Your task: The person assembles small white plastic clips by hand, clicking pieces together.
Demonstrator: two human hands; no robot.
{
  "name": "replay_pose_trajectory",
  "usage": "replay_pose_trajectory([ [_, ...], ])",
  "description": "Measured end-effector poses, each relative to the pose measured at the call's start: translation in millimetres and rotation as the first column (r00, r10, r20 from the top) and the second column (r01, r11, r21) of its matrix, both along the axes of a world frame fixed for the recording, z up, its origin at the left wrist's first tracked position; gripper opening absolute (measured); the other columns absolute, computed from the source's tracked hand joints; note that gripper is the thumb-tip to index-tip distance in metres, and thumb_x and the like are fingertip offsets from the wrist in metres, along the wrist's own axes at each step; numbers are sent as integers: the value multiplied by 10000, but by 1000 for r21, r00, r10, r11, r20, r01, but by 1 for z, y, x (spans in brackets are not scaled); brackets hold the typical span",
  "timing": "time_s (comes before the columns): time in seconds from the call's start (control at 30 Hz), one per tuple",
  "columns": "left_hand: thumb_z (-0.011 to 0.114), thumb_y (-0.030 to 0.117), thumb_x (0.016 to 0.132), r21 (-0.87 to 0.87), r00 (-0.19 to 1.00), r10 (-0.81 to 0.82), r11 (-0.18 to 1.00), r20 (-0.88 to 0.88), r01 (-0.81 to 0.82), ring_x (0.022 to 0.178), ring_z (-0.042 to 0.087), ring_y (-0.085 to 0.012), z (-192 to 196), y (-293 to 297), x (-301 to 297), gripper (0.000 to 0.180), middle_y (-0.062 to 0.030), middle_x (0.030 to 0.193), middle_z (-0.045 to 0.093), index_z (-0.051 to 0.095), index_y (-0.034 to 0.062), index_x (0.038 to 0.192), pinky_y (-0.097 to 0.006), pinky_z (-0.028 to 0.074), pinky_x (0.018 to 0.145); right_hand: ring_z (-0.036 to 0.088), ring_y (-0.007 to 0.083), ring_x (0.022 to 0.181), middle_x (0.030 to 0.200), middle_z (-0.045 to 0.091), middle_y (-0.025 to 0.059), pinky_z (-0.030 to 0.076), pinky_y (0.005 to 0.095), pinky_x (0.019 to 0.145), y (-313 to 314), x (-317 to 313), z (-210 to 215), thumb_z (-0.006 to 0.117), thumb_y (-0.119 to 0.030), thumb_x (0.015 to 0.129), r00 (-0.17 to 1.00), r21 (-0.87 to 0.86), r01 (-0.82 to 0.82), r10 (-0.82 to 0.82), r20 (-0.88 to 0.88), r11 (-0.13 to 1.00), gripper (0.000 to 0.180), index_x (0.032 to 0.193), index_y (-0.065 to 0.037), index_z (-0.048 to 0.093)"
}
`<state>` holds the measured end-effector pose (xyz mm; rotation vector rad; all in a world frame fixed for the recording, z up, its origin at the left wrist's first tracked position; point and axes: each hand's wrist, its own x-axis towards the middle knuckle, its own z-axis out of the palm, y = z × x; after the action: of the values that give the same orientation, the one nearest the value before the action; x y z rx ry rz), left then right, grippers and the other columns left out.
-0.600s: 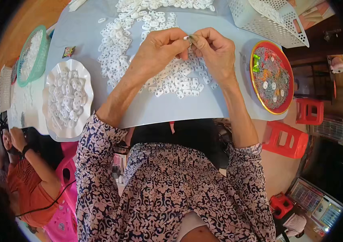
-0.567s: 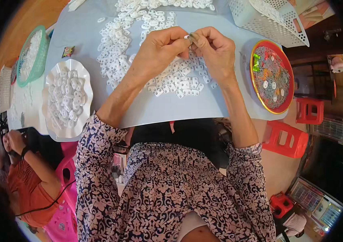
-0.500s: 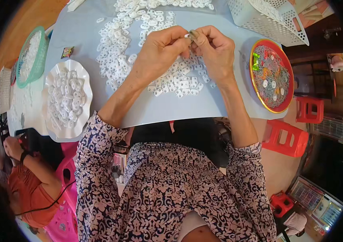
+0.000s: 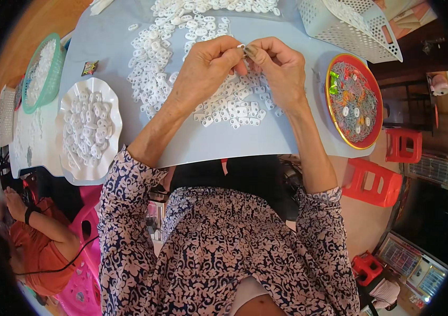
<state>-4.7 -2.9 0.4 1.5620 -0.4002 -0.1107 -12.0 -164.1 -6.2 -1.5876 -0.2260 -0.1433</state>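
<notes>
Above the pile of white parts, my left hand [image 4: 209,67] and my right hand [image 4: 282,71] meet fingertip to fingertip. Between the left thumb and forefinger sits a small white plastic piece [image 4: 241,46], mostly covered. The right thumb, dark at its tip, presses against the forefinger beside that piece; whatever it pinches is hidden. Beneath and around both hands lie many small white plastic pieces [image 4: 229,112] with holes. To the left, a scalloped white dish [image 4: 114,131] holds more of them. To the right, a red gold-rimmed tray [image 4: 379,113] contains thin grey parts and a few white pieces.
A perforated white basket [image 4: 334,34] stands at the back right, a green basket [image 4: 53,79] at the far left. A small wrapped packet [image 4: 90,67] lies behind the dish. A co-worker's arm [image 4: 50,226] shows at lower left. Red stools [image 4: 374,181] stand right of the table.
Both hands stay joined at the fingertips, with only a slight shift of the fingers. The co-worker's hand at lower left has moved slightly.
</notes>
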Motion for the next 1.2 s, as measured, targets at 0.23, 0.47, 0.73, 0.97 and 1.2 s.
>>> replay_pose_trajectory([
  [0.23, 512, 143, 900, 59, 998, 12, 998, 69, -16, 588, 469, -50, -2, 3, 5, 192, -5, 656, 617, 637, 17, 825, -219, 378, 536, 505, 35, 599, 690, 609, -2, 412, 177, 540, 1, 4, -1, 636, -98, 869, 999, 37, -33, 33, 7, 999, 108, 870, 8, 653],
  [0.47, 520, 143, 903, 85, 956, 199, 971, 217, -221, 579, 458, -40, -1, 19, 13, 183, 3, 673, 607, 639, 23, 834, -201, 366, 515, 573, 80, 687, 822, 646, 56, 490, 226, 645, -2, 9, 0, 585, -81, 895, 996, 250, 33, -12, -88, 968, 118, 957, 10, 629],
  [0.73, 633, 104, 821, 513, 910, 2, 825, 415, -236, 856, 559, -223, -8, 22, 19, 158, -103, 862, 624, 645, 39, 964, -327, 451, 766, 541, 84, 651, 753, 615, 41, 455, 212, 631, -1, 11, -5, 630, -80, 862, 989, 170, 145, -136, -64, 975, 128, 933, 25, 644],
  [0.97, 627, 90, 767, 628, 776, -198, 717, 598, -301, 967, 476, -325, -21, 15, 11, 141, -148, 945, 555, 626, 23, 891, -417, 450, 814, 523, 72, 651, 762, 614, 28, 438, 209, 616, 9, 12, -4, 639, -86, 855, 993, 148, 113, -106, -53, 983, 137, 935, 25, 650],
  [1.2, 590, 102, 832, 350, 889, 90, 898, 448, -267, 836, 545, -244, -19, 22, 7, 141, -102, 841, 598, 621, -15, 904, -329, 461, 766, 521, 66, 645, 813, 637, 41, 445, 205, 617, 14, 9, -1, 624, -108, 873, 997, 116, 21, -12, -75, 993, 144, 935, 19, 647],
])
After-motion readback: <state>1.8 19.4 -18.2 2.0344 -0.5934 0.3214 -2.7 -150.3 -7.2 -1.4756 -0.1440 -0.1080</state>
